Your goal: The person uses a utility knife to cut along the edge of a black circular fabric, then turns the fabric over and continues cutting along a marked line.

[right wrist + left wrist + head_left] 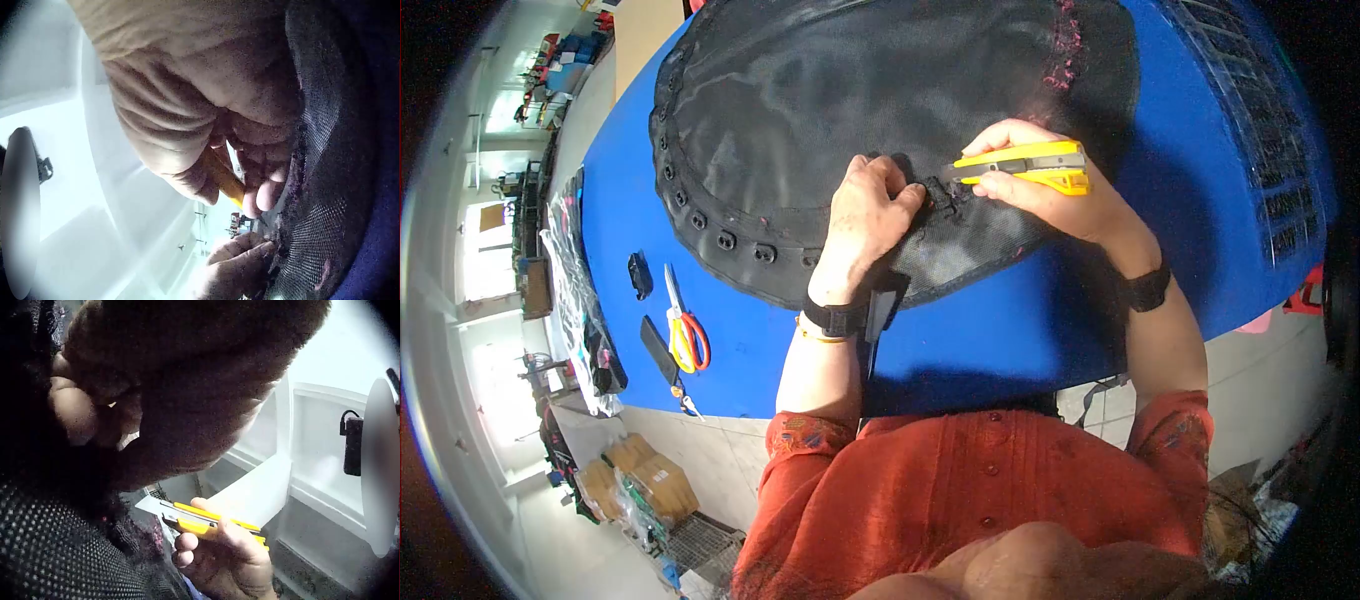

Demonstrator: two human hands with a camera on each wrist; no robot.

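A large rounded piece of black mesh fabric lies on the blue table, with plastic eyelets along its left border. My left hand pinches a raised bit of the fabric between thumb and curled fingers, as the right wrist view also shows. Just right of that thumb is a frayed, ragged strip of black threads. My right hand grips a yellow utility knife, its blade extended toward the frayed strip. In the left wrist view the bare blade shows close to the mesh.
Orange-and-yellow-handled scissors, a black strip-like tool and a small black item lie left of the fabric on the blue table. Plastic-covered sheets lie at right. Cardboard boxes stand on the floor.
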